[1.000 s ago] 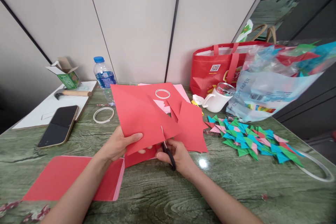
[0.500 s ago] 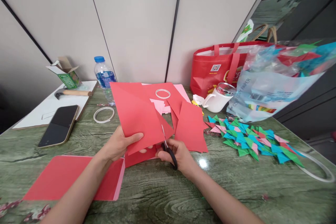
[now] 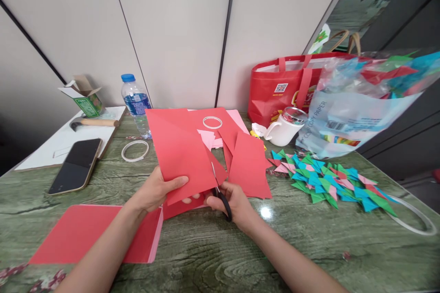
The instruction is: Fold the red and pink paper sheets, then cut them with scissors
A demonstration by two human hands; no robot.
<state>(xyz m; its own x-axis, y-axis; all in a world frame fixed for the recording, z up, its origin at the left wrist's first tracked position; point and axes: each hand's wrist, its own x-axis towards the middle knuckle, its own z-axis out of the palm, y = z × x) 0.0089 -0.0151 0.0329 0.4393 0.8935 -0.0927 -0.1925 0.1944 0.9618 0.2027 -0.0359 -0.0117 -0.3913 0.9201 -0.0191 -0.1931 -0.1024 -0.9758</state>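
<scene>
My left hand [image 3: 156, 191] grips a large sheet of red paper [image 3: 182, 153], thumb on top and fingers beneath. In my right hand [image 3: 232, 201] is a pair of scissors [image 3: 224, 203] with black handles, its blades at the sheet's right side. A flap of paper hangs to the right of the blades. More red paper pieces [image 3: 250, 165] lie just beyond my right hand. Small pink paper pieces [image 3: 206, 138] rest behind the held sheet. Under my left forearm lies a stack of red and pink paper [image 3: 85, 233].
Left: a phone [image 3: 76, 165], a hammer [image 3: 99, 122], a small box [image 3: 87, 98], a bottle [image 3: 137, 104], a tape roll [image 3: 134, 151]. Right: a white mug [image 3: 286, 129], a red bag [image 3: 266, 96], a plastic bag [image 3: 354, 119] and folded paper pieces [image 3: 323, 178]. Another tape roll [image 3: 212, 122] sits behind.
The view has shifted very slightly. Both hands, the red sheet and the scissors keep nearly the same positions.
</scene>
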